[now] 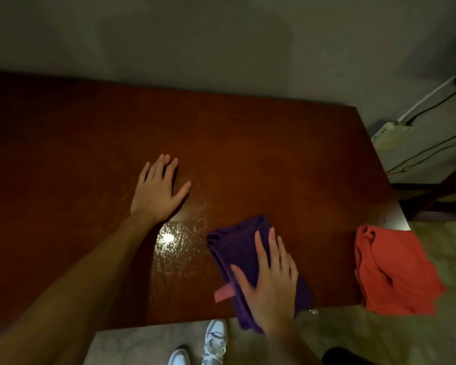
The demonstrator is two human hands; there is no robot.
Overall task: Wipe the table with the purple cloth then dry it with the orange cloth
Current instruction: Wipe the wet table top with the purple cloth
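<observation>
Right hand [270, 288] flat, fingers straight, pressing folded purple cloth [237, 248] at near counter [274, 143] edge. Left hand [157, 191] spread flat on bare wood, holding nothing. Orange cloth [395, 270] overhangs right corner. Cloth soft, limp, light; palm pressure on top should drive it.

Scene dim overall, with a warm cast. One bright specular spot on the table [248, 154], near its front edge, marks a lamp overhead; streaky sheen spreads around it. Far left of the table falls off to near black. A broad soft shadow lies on the wall [195, 48] behind. Left hand [157, 191] casts a short dark shadow under its fingers. Wide-angle distortion bends the table edges and stretches the corners. Detail soft throughout, with visible noise; orange cloth [395, 270] slightly smeared at its right edge.
</observation>
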